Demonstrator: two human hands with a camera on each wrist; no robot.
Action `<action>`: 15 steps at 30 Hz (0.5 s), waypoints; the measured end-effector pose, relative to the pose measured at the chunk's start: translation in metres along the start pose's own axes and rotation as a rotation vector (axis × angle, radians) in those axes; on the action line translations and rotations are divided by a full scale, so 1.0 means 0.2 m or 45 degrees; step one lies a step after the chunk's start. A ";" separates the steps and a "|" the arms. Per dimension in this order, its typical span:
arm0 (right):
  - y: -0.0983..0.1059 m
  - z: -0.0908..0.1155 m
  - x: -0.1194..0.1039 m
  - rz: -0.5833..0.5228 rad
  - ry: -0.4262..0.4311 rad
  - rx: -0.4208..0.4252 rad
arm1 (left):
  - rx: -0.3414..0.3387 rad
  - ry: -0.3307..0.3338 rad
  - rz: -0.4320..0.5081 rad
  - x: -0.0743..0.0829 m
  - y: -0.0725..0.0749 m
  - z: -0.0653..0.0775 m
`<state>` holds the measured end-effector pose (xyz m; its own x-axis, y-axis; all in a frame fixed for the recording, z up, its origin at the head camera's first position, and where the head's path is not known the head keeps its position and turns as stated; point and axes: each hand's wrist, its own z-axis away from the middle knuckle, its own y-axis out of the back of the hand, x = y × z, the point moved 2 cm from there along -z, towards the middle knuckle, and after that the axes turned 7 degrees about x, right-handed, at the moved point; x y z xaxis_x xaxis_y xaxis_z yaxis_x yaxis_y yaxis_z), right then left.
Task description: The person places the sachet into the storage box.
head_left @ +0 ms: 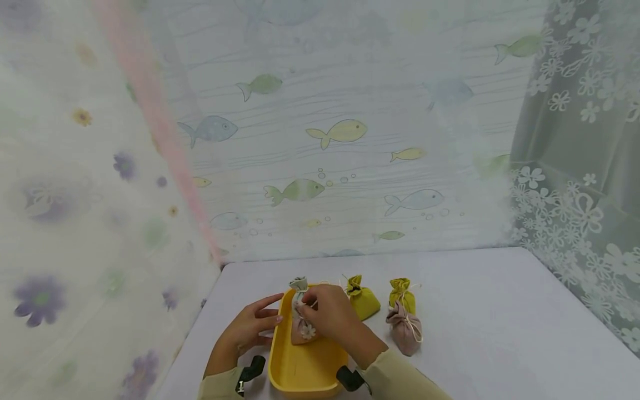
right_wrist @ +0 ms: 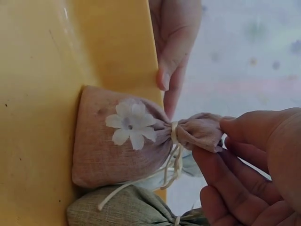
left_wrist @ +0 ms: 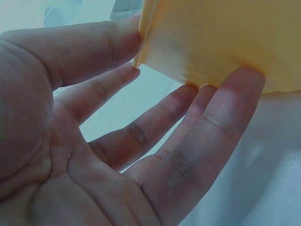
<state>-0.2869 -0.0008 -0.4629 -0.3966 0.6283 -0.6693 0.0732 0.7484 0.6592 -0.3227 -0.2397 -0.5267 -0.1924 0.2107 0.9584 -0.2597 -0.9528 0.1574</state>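
Observation:
A pink drawstring pouch [right_wrist: 94,150] with a white fabric flower [right_wrist: 130,126] lies in a yellow tray [head_left: 305,383]. My right hand [head_left: 330,311] pinches its gathered top between thumb and fingers, just above the cream cord [right_wrist: 174,133]. Beside it in the right wrist view lies a grey-green pouch [right_wrist: 117,207]; a pale pouch top [head_left: 298,284] shows at the tray's far end in the head view. My left hand [head_left: 247,328] touches the tray's left side with extended fingertips, the thumb at the rim.
Right of the tray on the white table [head_left: 480,322] sit a yellow-green pouch [head_left: 365,304], another yellow-green pouch [head_left: 400,289] and a mauve pouch [head_left: 406,333] in front of that one. Fish-printed fabric [head_left: 350,166] hangs behind the table, with lacy curtain [head_left: 590,222] at the right.

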 end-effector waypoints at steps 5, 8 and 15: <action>0.02 0.01 -0.02 0.012 0.039 0.025 | -0.035 -0.018 0.023 -0.01 0.00 -0.01; 0.04 0.03 -0.02 0.020 0.075 0.049 | -0.037 -0.023 0.024 -0.01 0.01 -0.01; 0.12 0.09 -0.02 0.011 0.156 0.077 | -0.023 -0.016 0.015 -0.01 0.00 -0.01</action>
<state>-0.2665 0.0189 -0.4518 -0.5041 0.6069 -0.6144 0.1306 0.7568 0.6405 -0.3248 -0.2404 -0.5300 -0.1833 0.1967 0.9632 -0.2745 -0.9510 0.1420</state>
